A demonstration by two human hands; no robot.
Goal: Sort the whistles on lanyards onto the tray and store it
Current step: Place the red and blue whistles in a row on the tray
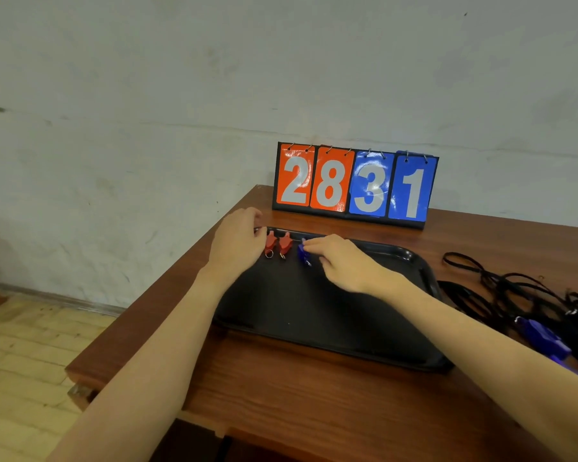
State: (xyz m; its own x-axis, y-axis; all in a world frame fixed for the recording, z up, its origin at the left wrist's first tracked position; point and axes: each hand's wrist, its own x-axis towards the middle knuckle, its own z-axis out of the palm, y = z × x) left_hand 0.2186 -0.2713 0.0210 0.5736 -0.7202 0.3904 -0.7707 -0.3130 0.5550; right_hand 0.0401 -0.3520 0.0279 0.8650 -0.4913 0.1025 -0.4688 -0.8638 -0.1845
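A black tray lies on the wooden table. Two red whistles with metal rings lie side by side at the tray's far left corner. Just right of them a blue whistle rests on the tray, with the fingertips of my right hand on it. My left hand sits curled at the tray's far left edge, touching the leftmost red whistle. Another blue whistle lies off the tray at the right, beside a tangle of black lanyards.
A flip scoreboard reading 28 and 31 stands against the wall behind the tray. The table's left edge drops to a light wooden floor. The table's front edge runs close to my forearms.
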